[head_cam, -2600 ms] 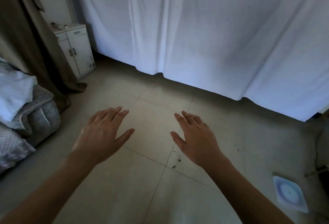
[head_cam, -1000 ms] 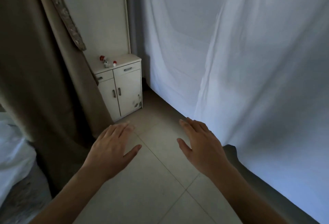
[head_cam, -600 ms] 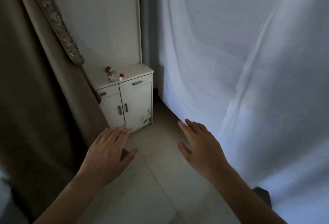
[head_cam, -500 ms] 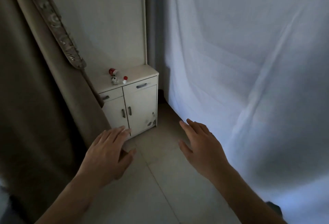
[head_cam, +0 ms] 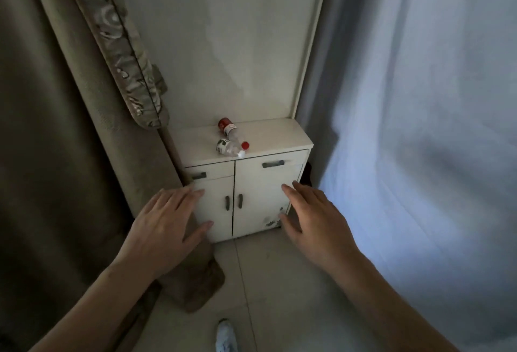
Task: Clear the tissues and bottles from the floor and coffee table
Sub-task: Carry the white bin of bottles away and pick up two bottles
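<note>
Two clear plastic bottles lie on their sides on top of a small white cabinet [head_cam: 279, 133]. The farther bottle [head_cam: 230, 129] has a red label and a red cap. The nearer bottle [head_cam: 227, 147] lies close to the cabinet's front edge, with a white cap. My left hand [head_cam: 165, 225] hovers palm down in front of the cabinet's left door, fingers straight, holding nothing. My right hand [head_cam: 310, 220] hovers at the cabinet's right lower corner, fingers also straight and empty. Both hands are below the bottles and apart from them. No tissue is visible.
A brown curtain [head_cam: 56, 127] with a patterned tie-back [head_cam: 123, 52] hangs left of the cabinet and pools on the tiled floor [head_cam: 279, 281]. A white curtain [head_cam: 419, 127] hangs on the right. A shoe tip [head_cam: 226, 335] shows at the bottom.
The view has swung left and closed in on the cabinet, which now sits centred and nearer. Both hands stay flat and empty in front of me.
</note>
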